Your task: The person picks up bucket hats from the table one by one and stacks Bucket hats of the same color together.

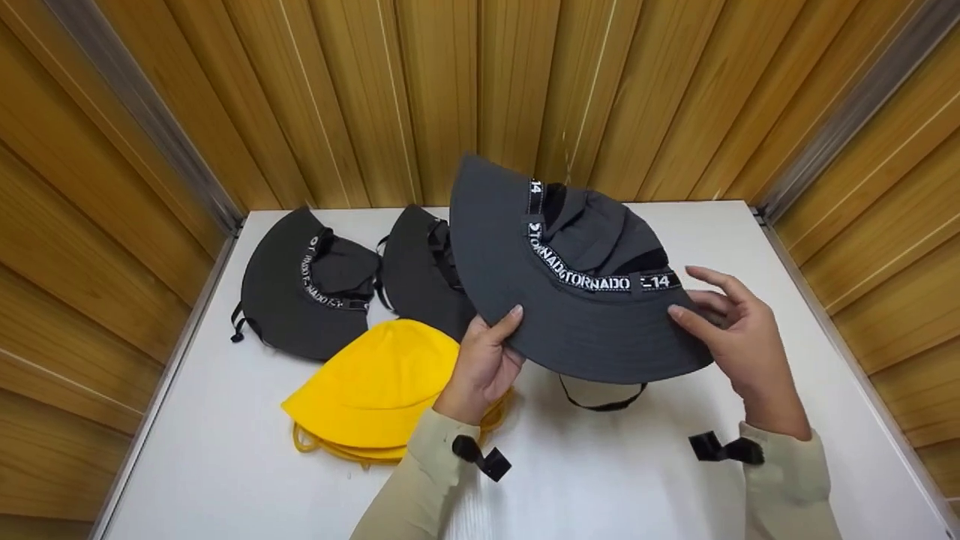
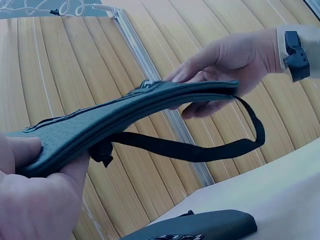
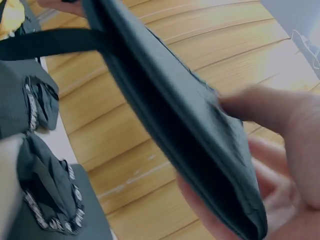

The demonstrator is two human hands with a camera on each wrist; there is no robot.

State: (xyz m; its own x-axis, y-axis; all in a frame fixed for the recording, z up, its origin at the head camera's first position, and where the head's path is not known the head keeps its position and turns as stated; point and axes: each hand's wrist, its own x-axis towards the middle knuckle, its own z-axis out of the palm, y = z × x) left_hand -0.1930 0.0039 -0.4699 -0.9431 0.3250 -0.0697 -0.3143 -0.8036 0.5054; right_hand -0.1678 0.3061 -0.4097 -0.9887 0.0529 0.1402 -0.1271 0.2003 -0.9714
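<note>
A dark grey bucket hat (image 1: 592, 337) is raised over the white table, its brim folded and a white-lettered black band along the crown. My left hand (image 1: 487, 367) pinches the brim's lower left part, thumb on the near face. At the right end, my right hand (image 1: 739, 337) has the brim between its thumb and fingers. Below the hat (image 2: 85, 132), a black chin strap (image 2: 185, 150) loops down in the left wrist view. The brim (image 3: 165, 100) shows two layers with a gap in the right wrist view; the thumb there is blurred.
Two more dark hats lie at the back left, one at the far side (image 1: 274, 300) and another (image 1: 412, 277) partly behind the held hat. Yellow hats (image 1: 382, 382) lie stacked by my left forearm. Wood-patterned walls (image 1: 435, 90) enclose the white table (image 1: 600, 480).
</note>
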